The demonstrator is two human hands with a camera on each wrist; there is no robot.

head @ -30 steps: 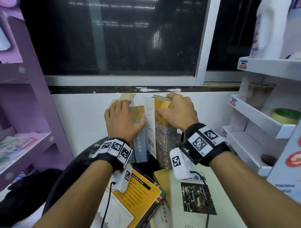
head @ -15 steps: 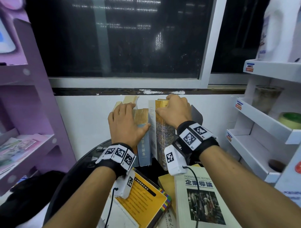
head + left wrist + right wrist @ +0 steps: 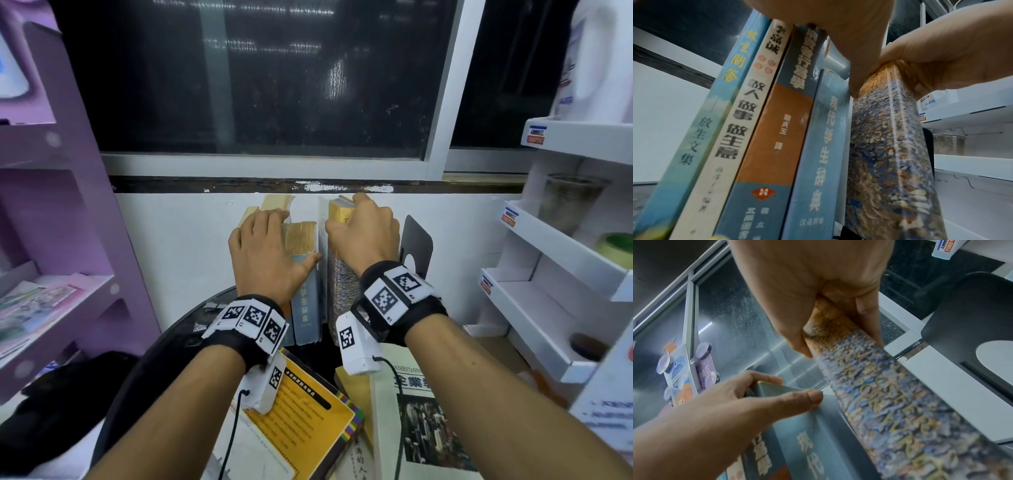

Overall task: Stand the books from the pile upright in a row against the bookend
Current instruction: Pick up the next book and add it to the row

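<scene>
Head view: books (image 3: 305,274) stand upright in a row at the far edge of the round dark bench (image 3: 144,363), against the white wall.
Left hand: the left hand (image 3: 265,260) lies flat over the tops of the left-hand books, fingers straight, thumb laid on the blue dictionary (image 3: 308,301).
Right hand: the right hand (image 3: 363,236) grips the top of a thick mottled book (image 3: 342,291), fingers curled over its upper edge.
Bookend: a black bookend (image 3: 416,246) stands just right of the mottled book, near the wall; whether the two touch cannot be told.
Pile: at the near edge lie a yellow book (image 3: 308,421) and a white book with a city photograph (image 3: 424,435), flat, side by side.
Surroundings: a purple shelf unit (image 3: 51,240) on the left, white shelves (image 3: 565,260) on the right, a dark window (image 3: 257,78) above.
Left wrist view: five spines rise side by side; the pale blue book (image 3: 701,129), the cream book (image 3: 731,138) and the grey-and-orange book (image 3: 777,129) lean right, and the dictionary stands against the mottled book, its top pinched by the right hand.
Right wrist view: thumb and fingers (image 3: 867,313) clasp the mottled spine, the left thumb rests on the dictionary's corner, and the bookend stands at the right.
</scene>
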